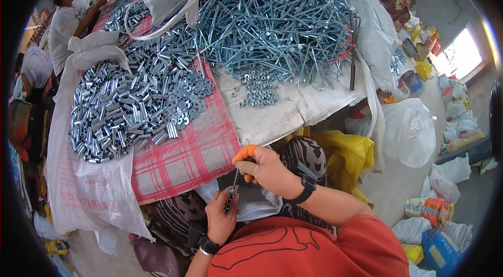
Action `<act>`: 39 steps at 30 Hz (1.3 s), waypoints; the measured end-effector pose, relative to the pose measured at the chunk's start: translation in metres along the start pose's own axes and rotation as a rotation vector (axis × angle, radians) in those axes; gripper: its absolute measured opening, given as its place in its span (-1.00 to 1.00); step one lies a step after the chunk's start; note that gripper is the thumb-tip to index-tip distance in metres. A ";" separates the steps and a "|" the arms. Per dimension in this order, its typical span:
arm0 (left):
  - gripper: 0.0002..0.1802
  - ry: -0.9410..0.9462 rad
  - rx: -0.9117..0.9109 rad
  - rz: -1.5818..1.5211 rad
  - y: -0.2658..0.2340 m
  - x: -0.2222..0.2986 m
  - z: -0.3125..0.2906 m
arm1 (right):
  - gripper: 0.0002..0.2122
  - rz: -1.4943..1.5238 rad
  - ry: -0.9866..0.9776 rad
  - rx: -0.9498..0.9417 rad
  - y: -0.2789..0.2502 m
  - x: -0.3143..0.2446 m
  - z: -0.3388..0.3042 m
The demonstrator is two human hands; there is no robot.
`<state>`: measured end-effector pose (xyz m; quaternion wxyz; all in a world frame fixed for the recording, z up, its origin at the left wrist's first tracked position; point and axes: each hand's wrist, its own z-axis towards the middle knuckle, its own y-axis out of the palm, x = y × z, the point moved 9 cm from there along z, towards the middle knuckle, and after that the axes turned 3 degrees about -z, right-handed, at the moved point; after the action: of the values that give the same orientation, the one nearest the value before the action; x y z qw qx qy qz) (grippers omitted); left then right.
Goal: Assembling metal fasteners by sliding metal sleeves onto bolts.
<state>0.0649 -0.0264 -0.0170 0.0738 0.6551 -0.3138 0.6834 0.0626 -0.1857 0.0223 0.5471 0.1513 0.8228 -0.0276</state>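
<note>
My left hand (220,218) is closed round a small bundle of short metal tubes (229,202), whose dark open ends show. Above it, my right hand (268,171) wears orange and pale finger covers and pinches a thin metal bolt (235,179). The bolt points down at the left hand, its lower end by a small washer or nut. Both hands are over my lap, just off the table's near edge. On the table lie a heap of short metal tubes (126,99), washers (191,101), nuts (259,93) and a large pile of long bolts (272,15).
A red-and-white checked sheet (183,156) and white woven sacks (89,193) cover the table. A dark metal rod (353,62) hangs at its right edge. A yellow bag (346,156) and a clear bag (408,133) stand right. Two people (65,20) work farther off.
</note>
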 end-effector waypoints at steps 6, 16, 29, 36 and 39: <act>-0.76 -0.153 -0.133 -0.418 0.013 -0.017 0.004 | -0.75 -0.712 -0.460 -0.312 0.027 -0.031 0.007; -0.67 -0.351 -0.114 -0.501 0.006 0.007 0.001 | -0.82 -1.264 -0.622 0.329 -0.042 -0.056 0.090; -0.68 -0.329 -0.096 -0.502 0.003 0.019 -0.004 | -0.83 -0.812 -0.597 0.211 -0.093 -0.088 0.040; -0.76 -0.257 -0.090 -0.536 0.010 -0.002 -0.005 | -0.78 -0.180 -0.909 0.824 -0.251 -0.258 -0.090; -0.78 -0.178 -0.118 -0.490 0.015 -0.001 -0.004 | -0.79 -0.238 -0.950 0.804 -0.228 -0.259 -0.118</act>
<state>0.0535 -0.0362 -0.0227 0.2473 0.7637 -0.1904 0.5651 -0.0139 -0.4351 0.2776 0.7462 0.2236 0.4268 -0.4593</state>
